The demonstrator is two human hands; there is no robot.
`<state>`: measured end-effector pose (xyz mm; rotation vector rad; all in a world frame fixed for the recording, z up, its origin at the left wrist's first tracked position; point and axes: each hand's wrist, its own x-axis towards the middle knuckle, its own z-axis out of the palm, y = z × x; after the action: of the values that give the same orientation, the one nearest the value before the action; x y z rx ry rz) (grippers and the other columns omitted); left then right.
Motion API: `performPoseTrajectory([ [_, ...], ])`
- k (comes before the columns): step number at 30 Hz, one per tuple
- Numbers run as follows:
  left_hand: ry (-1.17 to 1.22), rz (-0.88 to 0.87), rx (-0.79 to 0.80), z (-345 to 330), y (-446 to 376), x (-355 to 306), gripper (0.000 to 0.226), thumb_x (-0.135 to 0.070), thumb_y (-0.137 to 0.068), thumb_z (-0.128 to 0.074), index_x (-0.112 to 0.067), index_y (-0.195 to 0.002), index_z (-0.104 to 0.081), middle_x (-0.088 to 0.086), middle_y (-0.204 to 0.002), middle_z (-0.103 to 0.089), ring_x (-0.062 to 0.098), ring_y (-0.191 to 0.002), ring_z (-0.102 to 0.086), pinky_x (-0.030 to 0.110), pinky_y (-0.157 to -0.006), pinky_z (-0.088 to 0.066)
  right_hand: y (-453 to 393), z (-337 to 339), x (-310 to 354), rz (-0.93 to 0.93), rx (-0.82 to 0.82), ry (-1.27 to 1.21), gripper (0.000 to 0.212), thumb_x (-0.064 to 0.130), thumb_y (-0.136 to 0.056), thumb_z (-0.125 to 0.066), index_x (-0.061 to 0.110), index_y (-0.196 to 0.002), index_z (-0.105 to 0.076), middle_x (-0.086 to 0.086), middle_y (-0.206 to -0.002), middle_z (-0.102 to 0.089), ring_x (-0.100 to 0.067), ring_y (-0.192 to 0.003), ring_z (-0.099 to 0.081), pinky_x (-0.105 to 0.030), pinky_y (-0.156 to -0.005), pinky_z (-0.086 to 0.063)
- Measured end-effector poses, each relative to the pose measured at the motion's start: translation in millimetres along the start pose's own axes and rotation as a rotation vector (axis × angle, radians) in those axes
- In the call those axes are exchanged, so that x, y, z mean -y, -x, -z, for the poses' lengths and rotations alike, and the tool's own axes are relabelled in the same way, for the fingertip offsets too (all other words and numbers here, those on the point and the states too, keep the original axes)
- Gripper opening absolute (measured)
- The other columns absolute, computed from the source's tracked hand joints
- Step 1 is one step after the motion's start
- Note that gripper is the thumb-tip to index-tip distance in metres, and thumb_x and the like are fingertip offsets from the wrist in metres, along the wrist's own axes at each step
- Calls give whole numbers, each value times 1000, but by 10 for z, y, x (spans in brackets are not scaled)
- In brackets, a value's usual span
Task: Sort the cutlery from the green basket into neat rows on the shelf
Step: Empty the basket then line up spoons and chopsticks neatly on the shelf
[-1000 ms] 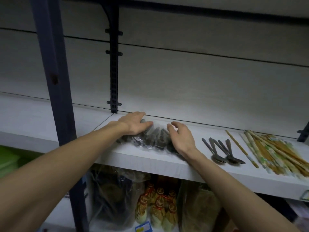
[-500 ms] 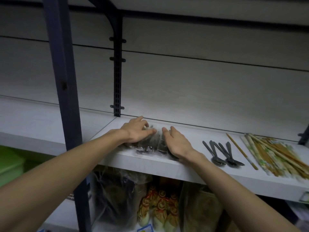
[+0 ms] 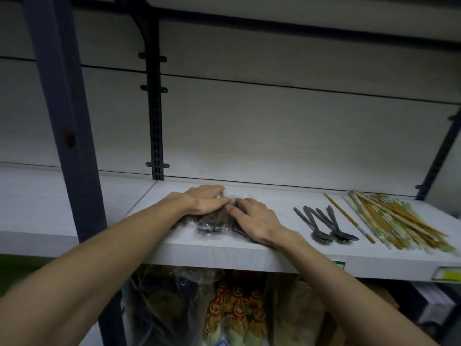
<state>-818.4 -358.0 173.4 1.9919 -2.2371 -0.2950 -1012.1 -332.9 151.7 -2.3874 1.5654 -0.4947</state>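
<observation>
Hands press flat from both sides, left hand [image 3: 205, 199] and right hand [image 3: 257, 221], fingers spread on plastic-wrapped dark cutlery packets [image 3: 214, 222] near the shelf [image 3: 249, 255] front edge, with spoons [image 3: 324, 223] and chopsticks [image 3: 399, 221] lying toward the right end

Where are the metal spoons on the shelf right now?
The spoons lie on the shelf right of centre in the head view, between the right hand on the plastic-wrapped packets and the chopsticks further right.
</observation>
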Motion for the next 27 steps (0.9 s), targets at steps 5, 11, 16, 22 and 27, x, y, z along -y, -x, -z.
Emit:
performPoseTrajectory([
  [5, -58, -40, -132, -5, -6, 0, 61, -54, -100, -42, -21, -150, -44, 6, -153, -44, 27, -141, -39, 41, -112, -36, -1, 0, 13, -23, 9, 47, 71, 79, -83, -22, 27, -115, -59, -3, -125, -60, -29, -118, -53, -48, -100, -42],
  [11, 8, 17, -127, -4, 23, 5, 72, -72, -96, -31, -23, -145, -51, 1, -153, -43, 25, -139, -40, 48, -111, -37, -5, 31, 39, -5, 25, 9, 87, 86, -77, -17, 27, -127, -57, -2, -131, -56, -29, -125, -49, -49, -104, -39],
  [16, 82, 24, -57, 17, 68, 29, 88, -86, -86, -23, -30, -150, -45, -1, -157, -43, 26, -142, -41, 50, -114, -35, -73, 109, 84, 5, 118, 16, 102, 93, -67, -25, 38, -151, -37, 0, -152, -44, -30, -139, -40, -48, -114, -34],
  [22, 85, 41, -113, 1, 143, 88, 75, -76, -94, -34, -28, -150, -46, 5, -155, -42, 28, -143, -39, 48, -114, -35, 20, 81, 79, 36, 108, 32, 80, 80, -90, -25, 35, -155, -34, 4, -165, -25, -31, -153, -15, -53, -121, -18],
  [27, 99, 53, -140, 68, 281, 122, 86, -84, -89, -26, -30, -156, -35, -1, -166, -25, 24, -152, -22, 54, -120, -24, -123, 177, -38, 40, -17, -117, 62, 62, -100, -35, 27, -150, -45, -2, -165, -26, -23, -153, -17, -46, -124, -15],
])
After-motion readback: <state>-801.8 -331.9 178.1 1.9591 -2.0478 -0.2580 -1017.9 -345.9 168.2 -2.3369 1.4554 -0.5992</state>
